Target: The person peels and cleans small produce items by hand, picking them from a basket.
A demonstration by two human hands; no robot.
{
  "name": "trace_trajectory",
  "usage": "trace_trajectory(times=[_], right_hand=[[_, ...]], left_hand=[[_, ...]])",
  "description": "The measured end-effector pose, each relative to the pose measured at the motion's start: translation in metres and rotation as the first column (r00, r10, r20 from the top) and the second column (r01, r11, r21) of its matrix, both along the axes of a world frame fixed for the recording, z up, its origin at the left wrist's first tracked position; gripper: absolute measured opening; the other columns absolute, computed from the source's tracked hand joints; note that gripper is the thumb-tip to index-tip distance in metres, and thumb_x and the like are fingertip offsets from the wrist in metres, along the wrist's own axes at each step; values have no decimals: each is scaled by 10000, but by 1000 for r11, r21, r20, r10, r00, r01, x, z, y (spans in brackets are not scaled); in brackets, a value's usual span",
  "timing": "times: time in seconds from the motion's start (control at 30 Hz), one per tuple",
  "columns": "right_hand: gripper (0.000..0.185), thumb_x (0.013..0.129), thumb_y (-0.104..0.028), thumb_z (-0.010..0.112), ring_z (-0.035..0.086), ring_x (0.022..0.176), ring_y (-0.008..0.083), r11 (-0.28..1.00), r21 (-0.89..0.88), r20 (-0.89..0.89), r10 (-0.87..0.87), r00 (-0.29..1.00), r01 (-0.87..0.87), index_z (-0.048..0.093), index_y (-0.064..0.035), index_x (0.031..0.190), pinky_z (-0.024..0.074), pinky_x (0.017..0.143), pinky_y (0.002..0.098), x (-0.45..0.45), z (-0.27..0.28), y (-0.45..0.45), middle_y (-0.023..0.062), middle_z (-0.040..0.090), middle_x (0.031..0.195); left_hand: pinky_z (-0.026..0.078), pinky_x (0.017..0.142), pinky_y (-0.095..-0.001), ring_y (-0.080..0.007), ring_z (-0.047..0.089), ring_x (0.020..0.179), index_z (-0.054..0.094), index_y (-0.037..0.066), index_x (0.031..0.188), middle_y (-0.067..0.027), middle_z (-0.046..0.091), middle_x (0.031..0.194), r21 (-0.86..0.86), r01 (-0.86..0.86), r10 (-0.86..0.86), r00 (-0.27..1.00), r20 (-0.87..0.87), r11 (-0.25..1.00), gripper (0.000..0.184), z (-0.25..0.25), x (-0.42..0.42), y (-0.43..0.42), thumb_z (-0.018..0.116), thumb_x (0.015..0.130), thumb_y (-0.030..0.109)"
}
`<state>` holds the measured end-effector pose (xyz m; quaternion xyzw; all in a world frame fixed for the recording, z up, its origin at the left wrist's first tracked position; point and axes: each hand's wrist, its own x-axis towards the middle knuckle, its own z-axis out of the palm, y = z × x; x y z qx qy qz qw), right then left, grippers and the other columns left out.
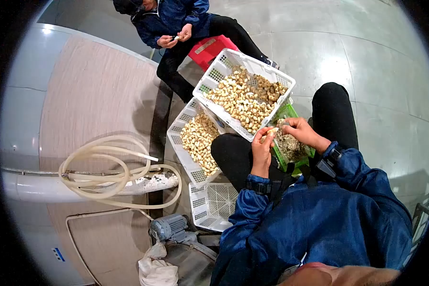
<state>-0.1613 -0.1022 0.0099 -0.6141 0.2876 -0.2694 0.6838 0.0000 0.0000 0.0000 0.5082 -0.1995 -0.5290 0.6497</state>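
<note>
My left hand (pixel 261 151) is closed, pinching a small pale mushroom (pixel 273 130) between its fingertips. Close beside it, my right hand (pixel 304 134) has its fingers curled together near the mushroom; a small greyish thing shows at its fingertips, too unclear to name. Below both hands, between my legs, sits a green basket (pixel 291 166) with brownish-grey trimmings (pixel 292 147) in it. Just beyond my hands, a white perforated crate (pixel 277 72) holds many cream and brown mushrooms (pixel 243 97), the browner ones toward its right side.
A second white crate (pixel 178 141) holds paler mushrooms (pixel 199 140), and another white crate (pixel 219 202) stands nearer me. Opposite sits a co-worker (pixel 169 21) on a red stool (pixel 213 50), handling a small pale piece. Leftward are a coiled hose (pixel 124 176), a motor (pixel 169 227) and a white bag (pixel 157 272).
</note>
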Motion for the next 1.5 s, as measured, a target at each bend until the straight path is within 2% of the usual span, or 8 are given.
trace_trajectory(times=[0.3, 0.43, 0.6, 0.7, 0.97, 1.13, 1.37, 1.5], right_hand=[[341, 896, -156, 656, 477, 686, 117, 934, -357, -19, -28, 999, 19, 513, 21, 642, 430, 684, 326, -1, -3, 1, 42, 510, 662], [317, 886, -195, 658, 574, 785, 175, 957, -291, -49, -18, 999, 3, 574, 17, 667, 449, 913, 376, -1, 6, 2, 91, 517, 574], [248, 882, -165, 640, 605, 760, 174, 889, -458, -60, -65, 996, 30, 625, 23, 722, 477, 679, 346, -1, 14, 1, 96, 614, 696], [258, 886, -166, 630, 590, 715, 134, 994, -98, -45, -44, 998, 40, 625, 35, 725, 466, 642, 313, -2, 18, 1, 73, 631, 735], [304, 870, -160, 642, 540, 691, 129, 929, -366, 5, -52, 999, 50, 547, 25, 649, 413, 596, 302, 0, 12, 2, 65, 593, 740], [267, 912, -183, 609, 540, 670, 94, 997, 60, -7, -50, 999, 51, 643, 14, 735, 432, 597, 290, 2, 5, 0, 27, 586, 696], [287, 908, -172, 640, 502, 702, 123, 910, -412, 50, -35, 998, 52, 580, 38, 722, 416, 661, 327, 2, 6, 1, 46, 508, 626], [282, 917, -172, 620, 509, 677, 97, 985, -171, -79, -47, 996, 33, 594, 46, 739, 414, 607, 294, 0, 4, 0, 24, 556, 694]], left_hand=[[458, 576, -194, -88, 586, 807, 588, 59, 1068, -52, 644, 1051, 48, -63, 68, 992, -109, 997, 157, 4, -5, 0, 637, 931, 117], [456, 585, -190, -62, 564, 719, 604, 43, 1049, -25, 633, 950, 40, -44, 44, 999, 9, 998, 157, 0, -3, -2, 652, 924, 125], [476, 617, -190, -59, 559, 702, 610, 35, 1050, -18, 628, 915, 23, -35, 35, 999, 15, 999, 155, 0, -5, -4, 656, 917, 99], [485, 629, -193, -61, 569, 718, 607, 34, 1056, -33, 639, 980, 52, -31, 33, 999, -32, 998, 162, -1, -2, -4, 658, 912, 86], [490, 648, -191, -70, 595, 808, 601, 51, 1048, -46, 645, 1055, -35, -20, 22, 998, 59, 999, 152, 2, -4, -3, 659, 912, 89], [499, 627, -205, -82, 584, 792, 586, 68, 1023, -14, 610, 958, 43, -33, 37, 995, -93, 999, 149, 6, -3, -4, 641, 940, 179], [477, 592, -208, -65, 556, 765, 573, 67, 969, -5, 586, 882, 74, 0, -5, 998, 69, 997, 146, 2, -2, -2, 624, 953, 203], [458, 567, -225, -73, 551, 742, 567, 63, 927, -6, 581, 855, 69, -15, 14, 1000, 22, 997, 178, 6, -4, -3, 625, 954, 229]])
